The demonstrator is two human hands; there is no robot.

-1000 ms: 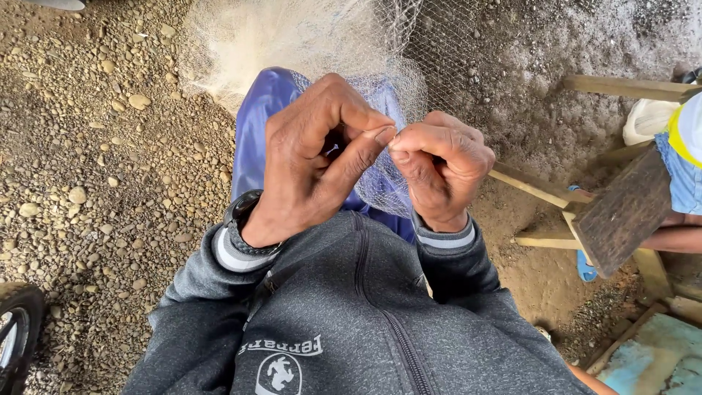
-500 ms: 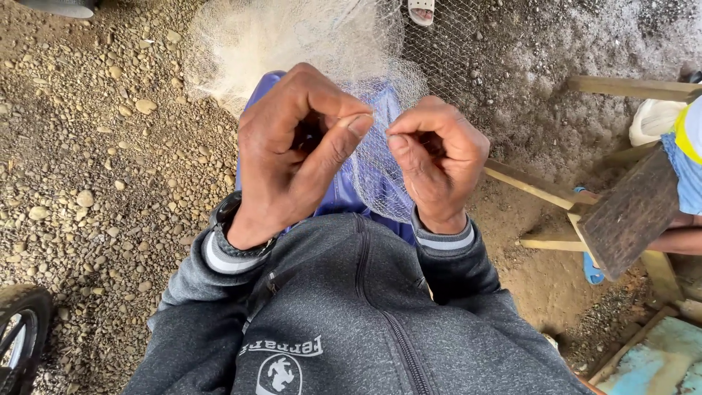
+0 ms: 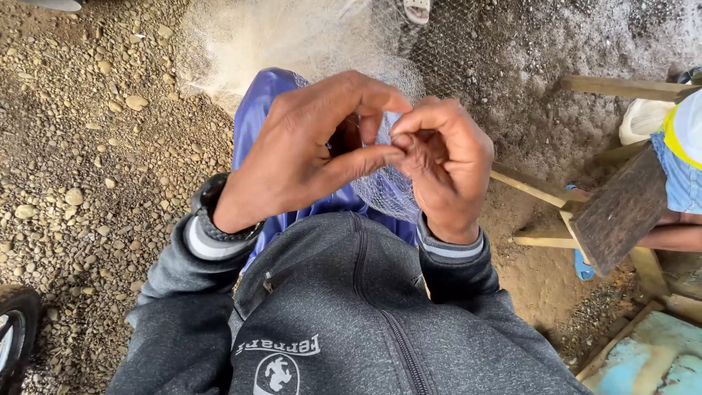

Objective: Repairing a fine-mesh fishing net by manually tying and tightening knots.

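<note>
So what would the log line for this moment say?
left hand: pinching fishing net | right hand: pinching same spot | net over lap | gravel ground

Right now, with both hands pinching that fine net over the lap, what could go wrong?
1. The left hand and right hand pinch the fine net close together; a hard tug could tear the mesh.
2. Loose net trails onto the stony ground and may snag.

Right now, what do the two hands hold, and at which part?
Both the left hand and the right hand pinch the fine white net between fingertips, at a bunched part over the lap.
</note>
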